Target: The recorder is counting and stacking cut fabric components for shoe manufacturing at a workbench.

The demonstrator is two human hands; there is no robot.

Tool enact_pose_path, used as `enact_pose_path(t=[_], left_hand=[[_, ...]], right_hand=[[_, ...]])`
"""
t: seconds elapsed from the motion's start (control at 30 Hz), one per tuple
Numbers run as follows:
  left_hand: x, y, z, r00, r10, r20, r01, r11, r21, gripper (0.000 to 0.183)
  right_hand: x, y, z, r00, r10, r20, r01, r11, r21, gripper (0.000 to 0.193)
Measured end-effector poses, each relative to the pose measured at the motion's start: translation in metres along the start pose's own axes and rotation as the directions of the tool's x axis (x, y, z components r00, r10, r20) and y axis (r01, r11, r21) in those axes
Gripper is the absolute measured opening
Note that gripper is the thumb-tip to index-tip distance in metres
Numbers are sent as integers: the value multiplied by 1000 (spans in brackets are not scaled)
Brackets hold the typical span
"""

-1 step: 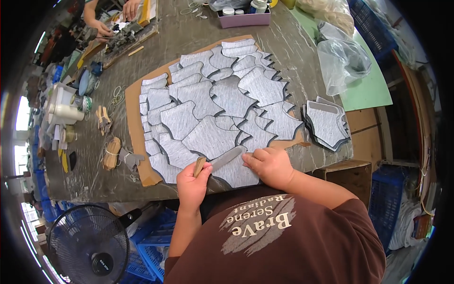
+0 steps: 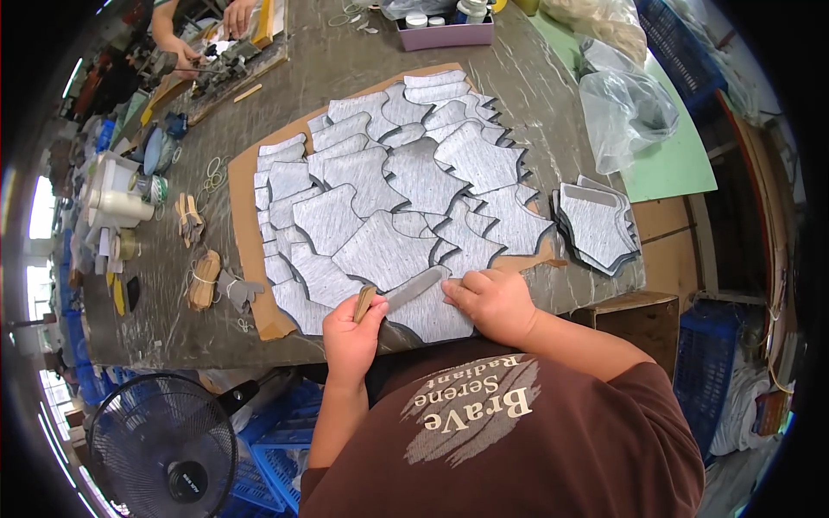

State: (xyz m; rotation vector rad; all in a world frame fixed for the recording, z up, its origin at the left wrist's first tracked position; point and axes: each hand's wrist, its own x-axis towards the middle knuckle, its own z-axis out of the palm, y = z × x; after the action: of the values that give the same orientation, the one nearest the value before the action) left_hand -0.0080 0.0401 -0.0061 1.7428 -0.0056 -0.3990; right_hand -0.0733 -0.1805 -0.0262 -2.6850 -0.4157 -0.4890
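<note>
My left hand (image 2: 351, 338) is closed round a small stack of tan strips (image 2: 364, 304). Its thumb and fingertip are at the left end of a curved dark-grey strip (image 2: 416, 289). That strip lies along the upper edge of a light-grey cut piece (image 2: 440, 318) at the table's near edge. At the strip's other end, the curled fingers of my right hand (image 2: 496, 302) pinch or press it against the piece. Beyond my hands, overlapping rows of similar grey shaped pieces (image 2: 384, 246), their edges dark, cover a brown cardboard sheet (image 2: 246, 220).
More grey pieces (image 2: 596, 224) are stacked at the table's right edge. Tied tan strips (image 2: 204, 281) lie to the left. A purple box (image 2: 445, 36) and a clear plastic bag (image 2: 626, 112) stand farther back. A person's hands (image 2: 237, 17) work at far left. A fan (image 2: 164, 440) stands below left.
</note>
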Motion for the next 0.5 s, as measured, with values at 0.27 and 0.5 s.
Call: enact_pose_path(t=[0.27, 0.5], left_hand=[[1, 2, 0, 1000, -13, -16, 13, 1000, 16, 3], [0, 3, -3, 998, -46, 42, 52, 986, -161, 2]], right_hand=[[4, 0, -4, 1000, -6, 18, 6, 1000, 13, 19], [4, 0, -2, 1000, -11, 5, 11, 1000, 5, 19]])
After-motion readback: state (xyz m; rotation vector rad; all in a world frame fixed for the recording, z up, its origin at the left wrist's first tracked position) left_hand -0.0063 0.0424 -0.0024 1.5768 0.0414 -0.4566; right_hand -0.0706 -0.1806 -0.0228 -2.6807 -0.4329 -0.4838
